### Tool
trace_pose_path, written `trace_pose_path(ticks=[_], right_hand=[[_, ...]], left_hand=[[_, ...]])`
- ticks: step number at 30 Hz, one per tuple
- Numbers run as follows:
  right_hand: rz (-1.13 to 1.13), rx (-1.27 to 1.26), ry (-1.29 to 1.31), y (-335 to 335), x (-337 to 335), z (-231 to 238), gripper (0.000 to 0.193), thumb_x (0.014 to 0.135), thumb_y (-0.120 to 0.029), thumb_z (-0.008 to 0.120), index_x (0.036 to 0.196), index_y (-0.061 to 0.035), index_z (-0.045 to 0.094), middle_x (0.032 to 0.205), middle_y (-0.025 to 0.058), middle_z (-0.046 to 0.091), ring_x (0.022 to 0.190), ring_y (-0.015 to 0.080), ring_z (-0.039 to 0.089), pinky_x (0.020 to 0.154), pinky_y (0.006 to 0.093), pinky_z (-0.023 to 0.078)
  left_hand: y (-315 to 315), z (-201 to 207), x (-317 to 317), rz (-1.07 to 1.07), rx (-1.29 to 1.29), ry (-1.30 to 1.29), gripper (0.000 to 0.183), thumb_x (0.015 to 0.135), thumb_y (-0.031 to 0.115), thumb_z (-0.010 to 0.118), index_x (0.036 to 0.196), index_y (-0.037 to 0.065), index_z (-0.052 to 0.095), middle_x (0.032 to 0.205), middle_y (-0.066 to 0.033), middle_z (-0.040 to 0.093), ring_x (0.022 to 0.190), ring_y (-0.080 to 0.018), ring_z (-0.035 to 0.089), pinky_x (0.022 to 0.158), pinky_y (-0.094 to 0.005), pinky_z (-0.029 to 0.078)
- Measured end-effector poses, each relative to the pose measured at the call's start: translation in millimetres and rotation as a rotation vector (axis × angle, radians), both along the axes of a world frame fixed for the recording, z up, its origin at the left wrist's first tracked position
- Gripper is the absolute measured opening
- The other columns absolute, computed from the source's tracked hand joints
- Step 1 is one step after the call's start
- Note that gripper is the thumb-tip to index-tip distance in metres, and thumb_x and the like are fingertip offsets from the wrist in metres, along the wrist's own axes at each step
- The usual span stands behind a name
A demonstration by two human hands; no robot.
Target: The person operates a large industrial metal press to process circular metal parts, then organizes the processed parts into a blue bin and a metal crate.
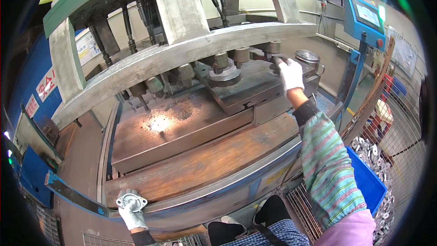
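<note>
My left hand point(131, 216), in a white glove, holds a grey metal flange casting point(131, 200) with two eared bolt holes, close to the front edge of the wooden ledge point(205, 164). Far to the right, my outstretched right hand point(290, 74) wears a white glove with darkened fingertips. Its fingers are bent around something dark beside the right-hand spindle point(272, 47) of a multi-spindle drilling machine; what they grip is hidden. Left of that hand, a round metal part point(223, 76) sits on the raised fixture block point(255, 89), beneath other spindles.
Drill bits point(144, 104) hang over the lit, chip-strewn bed point(173, 123). A metal cup point(307, 56) stands behind my right hand. A blue control panel point(364, 16) rises at the right. Below it are a blue bin point(368, 180) and a heap of metal castings point(371, 152).
</note>
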State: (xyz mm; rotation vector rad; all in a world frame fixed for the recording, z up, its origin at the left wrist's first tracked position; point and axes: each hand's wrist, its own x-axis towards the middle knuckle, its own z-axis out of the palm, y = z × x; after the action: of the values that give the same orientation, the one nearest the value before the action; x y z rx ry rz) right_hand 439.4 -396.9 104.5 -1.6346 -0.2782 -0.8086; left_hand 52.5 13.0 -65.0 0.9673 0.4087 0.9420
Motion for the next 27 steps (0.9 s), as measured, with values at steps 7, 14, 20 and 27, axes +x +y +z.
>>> trace_pose_path(ticks=[7, 14, 20, 27], right_hand=[[0.307, 0.143, 0.232, 19, 16, 2, 0.019, 0.084, -0.013, 0.059, 0.09, 0.0041, 0.062, 0.075, 0.0077, 0.064, 0.062, 0.0119, 0.058, 0.056, 0.0237, 0.046], [0.426, 0.382, 0.302, -60, -2, -3, 0.02, 0.086, -0.015, 0.058, 0.097, 0.001, 0.057, 0.078, 0.007, 0.06, 0.061, 0.0092, 0.053, 0.055, 0.0213, 0.045], [0.144, 0.716, 0.193, -161, 47, -13, 0.028, 0.089, -0.026, 0.052, 0.097, 0.0006, 0.056, 0.081, 0.011, 0.063, 0.062, 0.0158, 0.058, 0.055, 0.0259, 0.048], [0.112, 1.02, 0.243, -229, 134, -35, 0.029, 0.091, -0.027, 0.045, 0.104, -0.0008, 0.05, 0.087, 0.0134, 0.062, 0.065, 0.0206, 0.059, 0.057, 0.0294, 0.051]], left_hand=[[3, 0, -2, -0.003, 0.007, 0.015, 0.069, 0.062, -0.001, 0.054, 0.129, 0.002, 0.036, 0.121, -0.0184, 0.049, 0.109, -0.034, 0.052, 0.09, -0.0428, 0.046], [-4, 9, 5, 0.026, -0.02, 0.062, 0.07, 0.063, -0.001, 0.05, 0.131, 0.006, 0.036, 0.12, -0.0161, 0.051, 0.11, -0.0342, 0.051, 0.088, -0.0447, 0.047], [-29, 29, 34, -0.043, 0.101, 0.198, 0.051, 0.07, -0.004, 0.057, 0.118, -0.003, 0.042, 0.107, -0.0168, 0.054, 0.11, -0.0376, 0.049, 0.08, -0.0432, 0.051], [-19, 26, 20, 0.01, 0.128, 0.195, 0.036, 0.067, -0.003, 0.056, 0.103, -0.001, 0.051, 0.093, -0.0138, 0.056, 0.096, -0.0314, 0.056, 0.078, -0.0389, 0.051]])
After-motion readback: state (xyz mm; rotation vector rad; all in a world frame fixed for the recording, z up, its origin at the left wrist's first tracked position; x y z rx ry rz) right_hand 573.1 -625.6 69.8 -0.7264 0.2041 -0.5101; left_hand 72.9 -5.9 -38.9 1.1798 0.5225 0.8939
